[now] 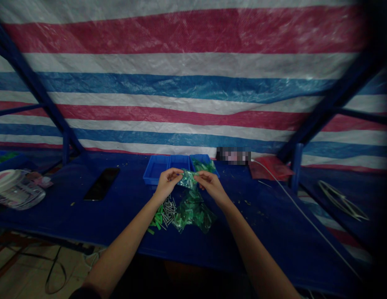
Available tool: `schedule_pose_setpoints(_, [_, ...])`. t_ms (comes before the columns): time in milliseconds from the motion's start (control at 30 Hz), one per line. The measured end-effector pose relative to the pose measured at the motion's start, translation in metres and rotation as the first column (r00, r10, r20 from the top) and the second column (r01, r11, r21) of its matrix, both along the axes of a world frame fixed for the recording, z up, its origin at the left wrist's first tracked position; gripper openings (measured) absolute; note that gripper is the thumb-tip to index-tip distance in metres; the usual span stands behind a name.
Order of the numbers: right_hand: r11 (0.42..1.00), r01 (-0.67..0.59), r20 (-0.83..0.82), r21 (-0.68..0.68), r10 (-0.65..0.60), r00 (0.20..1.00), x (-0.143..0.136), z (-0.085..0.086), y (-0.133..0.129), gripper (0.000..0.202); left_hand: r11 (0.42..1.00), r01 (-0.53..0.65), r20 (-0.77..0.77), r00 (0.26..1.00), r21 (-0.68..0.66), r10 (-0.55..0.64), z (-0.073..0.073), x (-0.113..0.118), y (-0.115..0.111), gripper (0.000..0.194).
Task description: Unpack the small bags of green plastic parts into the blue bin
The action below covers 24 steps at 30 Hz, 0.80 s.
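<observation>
Between my two hands a small clear plastic bag [187, 179] with green pieces inside is stretched above the table. My left hand [168, 181] pinches its left edge, and my right hand [209, 182] pinches the right edge. Below them lies a pile of filled green-tinted plastic bags [193, 211]. Left of that pile are loose metal screws [169, 211] and bright green plastic wall plugs [157, 219]. Just beyond my hands stands a blue divided bin [158, 167]; its right compartment contains more small bags [203, 164].
A black phone [102, 185] and a clear bucket [18, 189] are on the left of the blue table [118, 224]. At the right lie a red bag [270, 168] and a white cable [301, 207]. Blue frame posts [295, 166] flank a striped tarp [181, 91].
</observation>
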State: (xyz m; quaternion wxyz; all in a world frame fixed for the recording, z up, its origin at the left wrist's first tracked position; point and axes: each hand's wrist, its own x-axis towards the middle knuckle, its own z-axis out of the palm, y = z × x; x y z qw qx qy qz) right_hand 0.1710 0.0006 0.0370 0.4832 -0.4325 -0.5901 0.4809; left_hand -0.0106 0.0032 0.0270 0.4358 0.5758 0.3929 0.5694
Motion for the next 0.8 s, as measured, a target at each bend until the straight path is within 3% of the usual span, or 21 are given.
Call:
schedule_pose_setpoints(267, [0.987,-0.101,0.192,0.123,0.077,0.978,-0.004,0.004,-0.007,0.024,0.998,0.025,-0.086,0.996,0.052,-0.021,0.0,0.0,-0.001,0.012])
schedule_pose_setpoints(400, [0.974,-0.139,0.268,0.177,0.088,0.959,-0.01,0.012,-0.002,0.023,0.991,-0.05,-0.092,0.994,0.121,0.062,0.002,-0.001,-0.001,0.013])
schedule_pose_setpoints(500, [0.971,-0.026,0.268,0.237,-0.04,0.963,-0.005,0.026,0.017,0.022,0.981,-0.147,-0.031,0.988,0.125,0.152,0.004,-0.004,0.0,0.015])
schedule_pose_setpoints(567, [0.947,0.119,0.281,0.297,-0.206,0.937,0.004,0.037,0.035,0.023,0.982,-0.172,-0.012,0.985,0.078,0.173,0.005,-0.005,0.001,0.016])
schedule_pose_setpoints(667, [0.872,0.325,0.455,0.368,-0.473,0.755,0.02,0.055,0.061,0.023,0.986,-0.164,-0.018,0.986,0.024,0.164,0.005,-0.006,0.001,0.016])
schedule_pose_setpoints(800, [0.857,0.358,0.736,0.371,-0.506,0.45,0.03,0.066,0.083,0.023,0.99,-0.141,-0.031,0.989,0.027,0.142,0.006,-0.005,0.0,0.014])
